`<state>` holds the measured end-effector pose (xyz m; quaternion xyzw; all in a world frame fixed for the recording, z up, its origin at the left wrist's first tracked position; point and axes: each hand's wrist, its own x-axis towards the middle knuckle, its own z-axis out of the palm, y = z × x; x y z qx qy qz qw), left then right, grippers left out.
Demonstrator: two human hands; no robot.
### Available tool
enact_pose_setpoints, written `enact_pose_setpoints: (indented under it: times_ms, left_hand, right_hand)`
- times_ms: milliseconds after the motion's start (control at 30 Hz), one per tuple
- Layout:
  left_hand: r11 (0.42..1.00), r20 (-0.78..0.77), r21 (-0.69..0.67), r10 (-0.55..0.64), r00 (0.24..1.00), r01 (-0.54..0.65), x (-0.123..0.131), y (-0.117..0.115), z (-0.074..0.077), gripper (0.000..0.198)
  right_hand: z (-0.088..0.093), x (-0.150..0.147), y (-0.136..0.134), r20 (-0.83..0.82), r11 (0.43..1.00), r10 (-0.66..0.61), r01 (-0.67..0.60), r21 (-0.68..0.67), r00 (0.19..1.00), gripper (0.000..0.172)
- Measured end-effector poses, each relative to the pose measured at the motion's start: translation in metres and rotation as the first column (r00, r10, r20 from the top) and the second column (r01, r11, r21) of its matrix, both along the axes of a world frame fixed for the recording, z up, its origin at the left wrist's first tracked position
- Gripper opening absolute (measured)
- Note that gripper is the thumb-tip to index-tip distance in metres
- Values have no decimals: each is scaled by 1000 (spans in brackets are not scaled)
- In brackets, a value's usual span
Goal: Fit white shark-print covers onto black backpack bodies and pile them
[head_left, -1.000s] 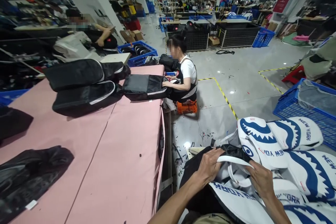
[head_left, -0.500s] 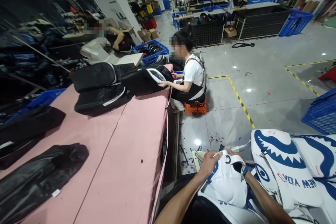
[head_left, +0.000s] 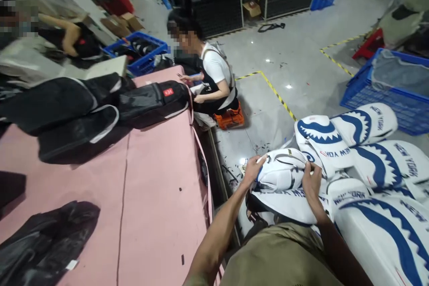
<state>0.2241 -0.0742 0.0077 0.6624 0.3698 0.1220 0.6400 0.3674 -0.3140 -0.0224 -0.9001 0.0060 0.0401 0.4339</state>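
Note:
In front of my lap lies a white backpack (head_left: 281,172) with blue lettering, its upper part showing a curved handle or strap and seams. My left hand (head_left: 253,170) pinches its left edge, fingers closed on the fabric. At the opposite edge my right hand (head_left: 311,180) has thumb and fingers closed on the material. Close to my right hand, several white backpacks (head_left: 378,163) with blue toothed mouths and "NEW YORK" lettering lie piled up.
A pink-covered table (head_left: 157,174) stands on my left, with black bags (head_left: 80,129) on it. At its far corner a co-worker (head_left: 214,71) sits on an orange crate (head_left: 231,117), handling a black bag. A blue crate (head_left: 385,94) stands on the right. Scraps litter the floor (head_left: 248,143).
My view has swung right and down. The backpack has turned in my hands, which are now wider apart at its two sides. The co-worker's black bag now shows a red label.

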Motion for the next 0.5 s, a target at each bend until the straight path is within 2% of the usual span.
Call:
enact_pose_setpoints:
  times_ms: [67,100,167,267,400,500]
  left_hand:
    - [1000,24,5,21,999,-22,0,-4,-3,70]
    - [999,37,10,34,999,-35,0,-6,-3,69]
    - [998,58,23,59,997,-61,0,-8,-2,69]
    - [995,74,51,86,994,-90,-4,-9,1,68]
    - [991,78,75,109,991,-115,-15,1,6,65]
    - [989,72,71,125,990,-130,-31,23,13,62]
  right_hand:
    - [1,-3,14,-68,997,-68,65,-35,995,103]
    - [2,1,22,-124,997,-59,53,-56,991,104]
    - [5,12,36,-198,997,33,-46,-59,980,102]
    - [10,23,51,-170,985,165,-170,-16,972,96]
    - [22,19,51,-151,979,203,-201,29,967,90]
    - [45,7,37,-163,963,262,-247,103,951,84]
